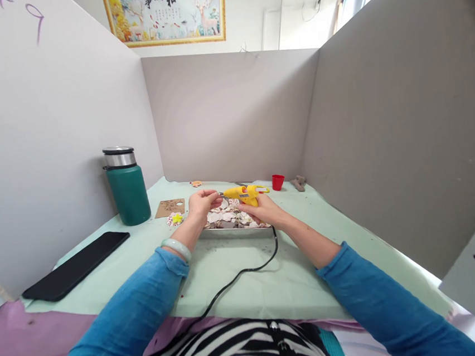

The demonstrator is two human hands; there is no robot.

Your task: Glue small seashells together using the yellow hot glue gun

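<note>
My right hand (263, 209) grips a yellow glue gun (244, 193) above a metal tray (234, 231) holding several seashells (226, 215). The gun's nozzle points left, toward my left hand (202, 202). That hand is closed in a pinch around something small right at the nozzle tip; I cannot make out what it is. A black cord (238, 276) runs from the gun across the pale green table cover (273, 286) toward my body. A pale bangle (177, 248) sits on my left wrist.
A green flask with a steel lid (127, 186) stands at the left. A black phone (76, 266) lies near the left edge. A brown card (170, 208), a small yellow-pink piece (176, 219) and a red cup (277, 182) are on the table. Grey partition walls enclose three sides.
</note>
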